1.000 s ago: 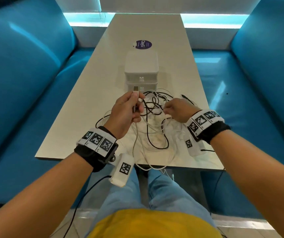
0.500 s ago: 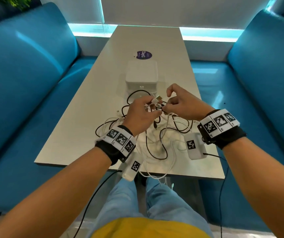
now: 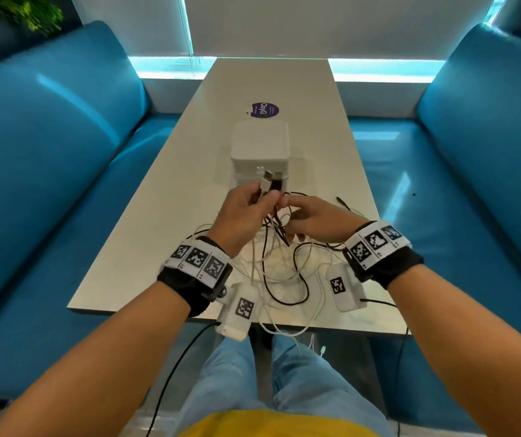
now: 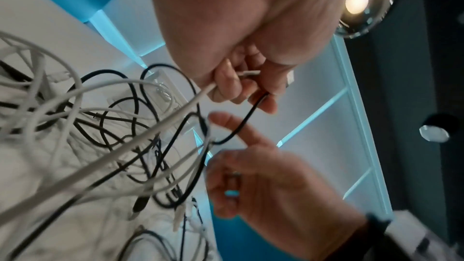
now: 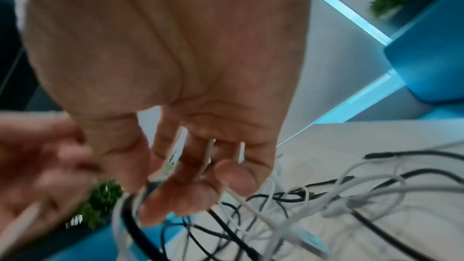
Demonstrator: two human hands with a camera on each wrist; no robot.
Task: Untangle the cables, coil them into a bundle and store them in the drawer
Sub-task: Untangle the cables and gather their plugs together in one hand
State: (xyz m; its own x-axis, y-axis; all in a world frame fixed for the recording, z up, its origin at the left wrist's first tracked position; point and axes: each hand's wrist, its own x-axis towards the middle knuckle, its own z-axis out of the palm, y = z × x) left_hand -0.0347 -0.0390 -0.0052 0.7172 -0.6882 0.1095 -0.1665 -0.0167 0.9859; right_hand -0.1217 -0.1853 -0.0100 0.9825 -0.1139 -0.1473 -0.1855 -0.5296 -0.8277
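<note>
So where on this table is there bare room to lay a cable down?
Bare: the far end of the table past the purple sticker, and the strip between the white drawer box and the table's left edge. Crowded: the near end, where the tangled cables spread and hang over the edge.

Glossy blue seats (image 3: 48, 159), smooth table (image 3: 164, 222), matt white plastic drawer box (image 3: 260, 146).

"ClayG", cut off, in white on the purple round sticker (image 3: 265, 109) on the table (image 3: 316, 137)
</note>
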